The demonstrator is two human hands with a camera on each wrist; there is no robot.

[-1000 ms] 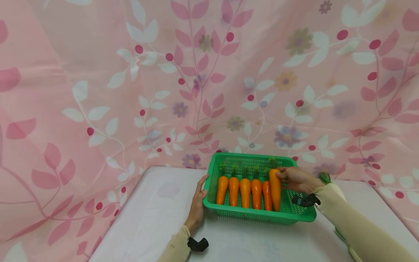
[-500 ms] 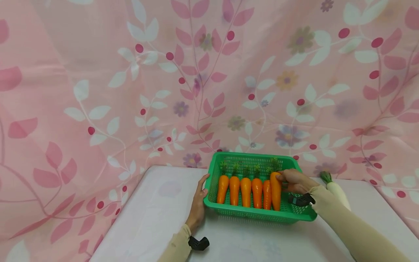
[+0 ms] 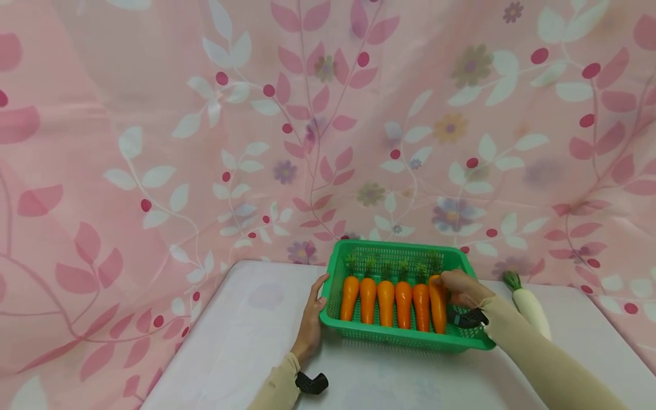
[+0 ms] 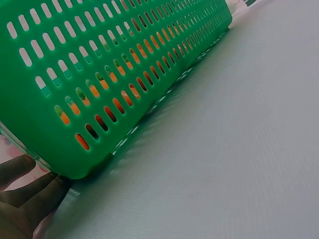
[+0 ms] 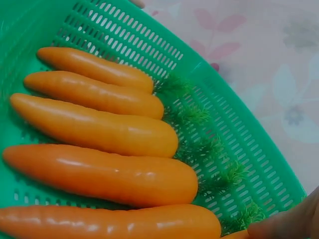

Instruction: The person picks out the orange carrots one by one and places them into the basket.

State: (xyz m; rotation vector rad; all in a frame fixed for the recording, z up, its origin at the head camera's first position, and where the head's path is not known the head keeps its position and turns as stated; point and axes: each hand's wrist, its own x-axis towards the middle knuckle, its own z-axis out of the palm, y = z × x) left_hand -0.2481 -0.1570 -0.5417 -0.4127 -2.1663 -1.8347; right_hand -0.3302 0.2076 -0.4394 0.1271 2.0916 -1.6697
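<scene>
A green perforated plastic basket [image 3: 359, 327] holds a side-by-side row of orange carrots [image 3: 386, 302] with leafy green tops toward its far side. At the row's right end lies one more carrot [image 3: 438, 306], its upper end pinched by my right hand [image 3: 465, 288]. In the right wrist view only part of that hand [image 5: 289, 221] shows, at the lower right corner, against a sliver of orange. My left hand [image 3: 310, 322] rests against the basket's left end, fingers extended. From the left wrist, those fingers [image 4: 37, 194] touch the basket's lower outer corner.
A white radish [image 3: 532, 310] with a green top lies on the white-covered table [image 3: 246, 341], right of the basket. Behind the table hangs a pink floral cloth [image 3: 318, 142].
My right hand has lowered the carrot and shifted it slightly right, out of overlap with its neighbour. More of the radish shows as the right arm moves. The left hand stays put.
</scene>
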